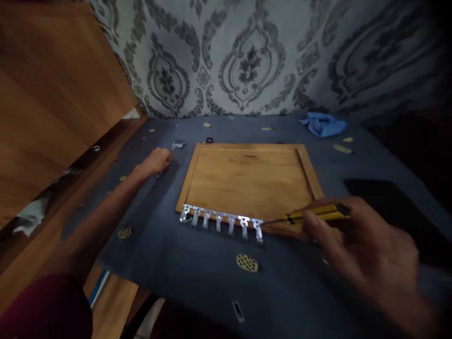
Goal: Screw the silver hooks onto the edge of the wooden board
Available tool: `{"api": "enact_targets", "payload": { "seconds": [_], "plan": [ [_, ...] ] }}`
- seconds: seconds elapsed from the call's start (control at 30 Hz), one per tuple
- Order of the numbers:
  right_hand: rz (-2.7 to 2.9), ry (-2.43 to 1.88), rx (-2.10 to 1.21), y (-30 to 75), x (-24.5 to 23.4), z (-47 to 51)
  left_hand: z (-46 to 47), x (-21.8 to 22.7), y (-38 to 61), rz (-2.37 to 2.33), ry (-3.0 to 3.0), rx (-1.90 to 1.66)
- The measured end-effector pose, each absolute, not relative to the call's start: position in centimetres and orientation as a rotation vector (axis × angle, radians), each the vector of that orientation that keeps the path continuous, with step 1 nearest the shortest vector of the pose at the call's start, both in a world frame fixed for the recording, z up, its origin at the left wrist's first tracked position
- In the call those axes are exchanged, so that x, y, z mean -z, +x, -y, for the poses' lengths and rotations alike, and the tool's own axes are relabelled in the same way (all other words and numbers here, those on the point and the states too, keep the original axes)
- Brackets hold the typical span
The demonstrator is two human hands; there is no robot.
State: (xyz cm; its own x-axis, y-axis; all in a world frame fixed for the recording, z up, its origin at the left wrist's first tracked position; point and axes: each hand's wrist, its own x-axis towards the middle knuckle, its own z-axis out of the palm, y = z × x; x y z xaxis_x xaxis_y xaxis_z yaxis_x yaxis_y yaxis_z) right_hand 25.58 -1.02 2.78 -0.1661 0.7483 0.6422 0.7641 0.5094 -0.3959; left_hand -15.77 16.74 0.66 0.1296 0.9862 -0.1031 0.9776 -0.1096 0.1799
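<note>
My right hand (367, 249) grips a screwdriver (318, 214) with a yellow and black handle, its shaft pointing left. The tip is close to the right end of a silver metal hook rail (219, 218); whether it touches cannot be told. The rail, with several hooks hanging down, lies along the near edge of a framed wooden board (247, 176). Left of the board, my left hand (157, 161) is low over the cloth with its fingers closed. A small thin piece (158, 174) shows beneath it; what the fingers hold is hidden.
Small metal parts (179, 144) lie beyond my left hand. A dark blue patterned cloth (169, 263) covers the table. At the back right is a crumpled blue cloth (324, 125); a dark flat object (381, 197) lies at right. A wooden panel (63, 84) stands at left, a patterned curtain behind.
</note>
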Motion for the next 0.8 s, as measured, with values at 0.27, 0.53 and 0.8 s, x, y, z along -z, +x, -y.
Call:
{"api": "enact_targets", "payload": {
  "seconds": [0.27,0.53,0.8],
  "plan": [
    [1.978,-1.137,0.05,25.6,-3.5,0.9,-15.4,-1.5,-17.1,-2.06,2.034,-0.479],
    [1.934,-1.176,-0.026,25.6,-3.1,1.1,-11.9,-1.4,-15.7,-1.949,1.859,-0.901],
    [1.939,-1.166,-0.002,25.6,-3.0,1.3,-9.4,-1.9,-10.6,-1.724,1.741,-1.034]
  ]
}}
